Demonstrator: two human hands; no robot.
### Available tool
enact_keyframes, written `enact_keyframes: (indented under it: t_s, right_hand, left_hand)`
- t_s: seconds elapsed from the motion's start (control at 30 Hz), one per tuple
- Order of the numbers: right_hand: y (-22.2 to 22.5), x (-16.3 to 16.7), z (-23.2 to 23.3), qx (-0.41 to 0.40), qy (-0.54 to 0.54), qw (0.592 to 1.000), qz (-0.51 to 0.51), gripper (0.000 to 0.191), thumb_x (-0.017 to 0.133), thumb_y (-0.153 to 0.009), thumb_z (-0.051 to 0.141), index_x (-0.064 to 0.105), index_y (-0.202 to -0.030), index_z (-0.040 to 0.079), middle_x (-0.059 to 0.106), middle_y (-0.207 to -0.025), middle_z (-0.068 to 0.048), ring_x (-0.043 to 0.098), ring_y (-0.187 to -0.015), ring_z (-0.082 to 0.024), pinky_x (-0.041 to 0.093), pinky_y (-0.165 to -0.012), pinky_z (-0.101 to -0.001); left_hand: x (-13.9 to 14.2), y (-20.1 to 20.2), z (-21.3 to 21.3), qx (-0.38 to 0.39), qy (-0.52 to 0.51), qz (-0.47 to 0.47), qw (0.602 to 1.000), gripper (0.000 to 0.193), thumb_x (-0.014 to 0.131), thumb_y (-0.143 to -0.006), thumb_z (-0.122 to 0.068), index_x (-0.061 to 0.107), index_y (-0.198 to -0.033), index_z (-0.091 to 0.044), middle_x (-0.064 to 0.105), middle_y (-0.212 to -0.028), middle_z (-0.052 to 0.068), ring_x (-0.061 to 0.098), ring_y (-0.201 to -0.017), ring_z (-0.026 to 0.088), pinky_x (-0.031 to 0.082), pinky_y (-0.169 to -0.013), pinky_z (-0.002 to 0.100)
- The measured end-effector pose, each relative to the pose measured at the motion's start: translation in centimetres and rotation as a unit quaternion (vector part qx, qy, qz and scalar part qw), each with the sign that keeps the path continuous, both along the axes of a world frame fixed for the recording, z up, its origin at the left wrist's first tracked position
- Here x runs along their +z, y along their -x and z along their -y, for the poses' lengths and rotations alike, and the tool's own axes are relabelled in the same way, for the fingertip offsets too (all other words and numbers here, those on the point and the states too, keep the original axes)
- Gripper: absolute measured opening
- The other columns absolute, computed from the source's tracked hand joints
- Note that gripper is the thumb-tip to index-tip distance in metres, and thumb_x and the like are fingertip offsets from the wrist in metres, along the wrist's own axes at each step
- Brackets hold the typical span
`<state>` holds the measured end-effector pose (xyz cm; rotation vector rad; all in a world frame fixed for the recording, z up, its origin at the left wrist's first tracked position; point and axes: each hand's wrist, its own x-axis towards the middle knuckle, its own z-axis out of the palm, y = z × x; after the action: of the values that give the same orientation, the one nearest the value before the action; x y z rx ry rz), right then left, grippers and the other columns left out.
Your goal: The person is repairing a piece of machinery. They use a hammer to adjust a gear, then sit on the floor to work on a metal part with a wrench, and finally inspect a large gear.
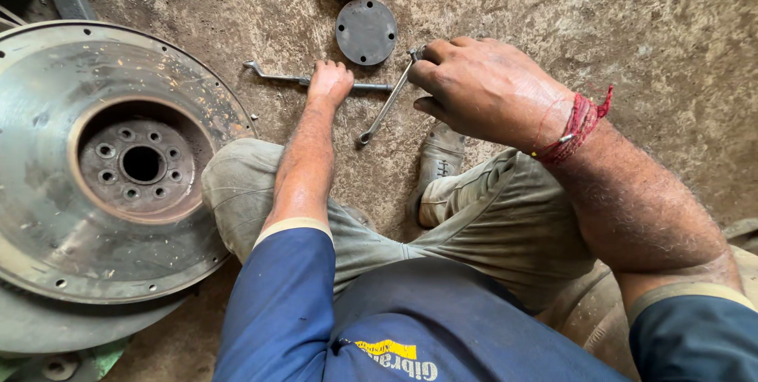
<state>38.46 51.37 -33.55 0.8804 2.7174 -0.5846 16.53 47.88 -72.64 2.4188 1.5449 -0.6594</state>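
We see a yellow printed patch (pixel 387 348) low on the blue shirt, at the bottom edge. Our left hand (pixel 329 82) is closed over a long spanner (pixel 276 76) lying on the concrete floor (pixel 553 11), while our right hand (pixel 482 90) pinches the upper end of a second spanner (pixel 384 107), slanting down beside a round dark plate (pixel 365 31).
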Motion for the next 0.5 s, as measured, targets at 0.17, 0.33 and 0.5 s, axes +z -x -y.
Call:
enact_keyframes:
  t_s: [0.17,0.33,0.5]
  right_hand:
    - [-0.05,-0.19,0.26,0.01,-0.001,1.0,-0.011,0.028,0.071,-0.092,0.031,0.069,-0.105,0.007,0.065,-0.1,-0.013,0.067,-0.095,-0.035,0.056,-0.075,-0.0473]
    - [0.11,-0.2,0.33,0.013,0.006,1.0,-0.002,0.028,0.07,-0.093,0.031,0.069,-0.106,0.007,0.065,-0.1,-0.014,0.067,-0.094,-0.035,0.057,-0.074,-0.0472]
    - [0.07,0.09,0.19,0.014,0.01,1.0,0.0,0.03,0.07,-0.092,0.03,0.069,-0.11,0.006,0.065,-0.102,-0.014,0.067,-0.094,-0.036,0.056,-0.073,-0.0472]
  left_hand:
    - [-0.19,-0.16,0.21,-0.001,0.026,0.008,1.0,0.017,0.066,-0.095,-0.015,0.079,-0.105,-0.01,0.071,-0.112,0.01,0.066,-0.109,0.027,0.053,-0.09,0.049]
    - [-0.71,-0.59,0.04,0.04,0.044,0.016,0.998,0.016,0.066,-0.098,-0.015,0.079,-0.106,-0.01,0.071,-0.108,0.011,0.066,-0.106,0.027,0.055,-0.089,0.048]
    - [-0.8,-0.93,-0.12,0.04,0.09,-0.023,0.995,0.021,0.077,-0.092,-0.016,0.078,-0.111,-0.008,0.07,-0.108,0.013,0.068,-0.103,0.025,0.055,-0.089,0.044]
